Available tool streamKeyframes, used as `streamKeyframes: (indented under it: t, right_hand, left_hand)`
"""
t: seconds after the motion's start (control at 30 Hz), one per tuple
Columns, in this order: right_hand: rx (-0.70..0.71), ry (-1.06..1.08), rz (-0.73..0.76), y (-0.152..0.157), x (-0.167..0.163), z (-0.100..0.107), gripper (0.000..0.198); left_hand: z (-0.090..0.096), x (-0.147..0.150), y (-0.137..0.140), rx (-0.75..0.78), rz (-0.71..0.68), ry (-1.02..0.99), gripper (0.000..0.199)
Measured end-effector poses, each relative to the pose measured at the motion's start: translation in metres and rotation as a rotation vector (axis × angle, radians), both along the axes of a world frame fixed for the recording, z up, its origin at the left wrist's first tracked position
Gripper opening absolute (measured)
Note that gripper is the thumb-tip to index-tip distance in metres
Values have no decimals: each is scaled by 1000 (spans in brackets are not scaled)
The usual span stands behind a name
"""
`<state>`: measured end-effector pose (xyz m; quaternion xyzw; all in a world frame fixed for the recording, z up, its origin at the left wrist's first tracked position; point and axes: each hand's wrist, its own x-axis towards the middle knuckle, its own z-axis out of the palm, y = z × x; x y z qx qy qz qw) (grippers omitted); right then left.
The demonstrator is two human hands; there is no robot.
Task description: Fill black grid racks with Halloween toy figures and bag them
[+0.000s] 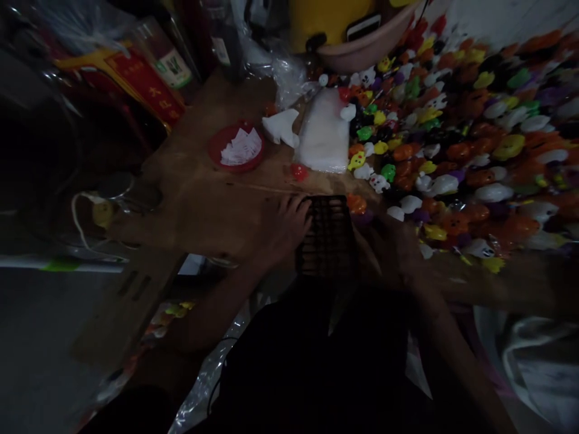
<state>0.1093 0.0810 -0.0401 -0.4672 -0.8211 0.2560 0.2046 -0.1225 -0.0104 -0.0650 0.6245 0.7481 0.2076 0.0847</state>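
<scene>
A dark tray with rows of narrow slots (pixel 329 235) sits at the table's front edge, right before my body. My left hand (pixel 289 226) is at its left side, with the fingers bent over the rim. Close along the tray's right side is my right hand (pixel 391 250), in deep shadow and blurred. Its fingers are too dark to make out, so whether it grips anything is unclear. Just beyond the tray lie an orange toy figure (pixel 357 204) and a small red toy (pixel 299 172).
Many small colourful toy figures (pixel 456 150) cover the right side of the wooden table (pixel 194 150). A red bowl (pixel 216 147) holds white paper slips. Clear plastic bags (pixel 325 135), a pink basin (pixel 362 57) and a glass jar (pixel 131 191) stand around.
</scene>
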Motion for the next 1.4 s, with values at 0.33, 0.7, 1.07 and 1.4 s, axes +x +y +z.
streamKeyframes:
  t: [0.33,0.7,1.07,1.4]
  right_hand:
    - [-170,399,77,-2,-49,-26,43]
    - [-252,405,46,-5,-49,-25,37]
    - [-421,460,156,-9,-37,-3,40]
    - [-423,431,74,-1,-23,-15,34]
  left_hand:
    - [-12,22,20,167,-140,-121,44]
    - [-19,-4,25,141,12,-223,30]
    - [-19,-3,24,137,50,-185,24]
    - [-19,-4,22,169,18,-190,18]
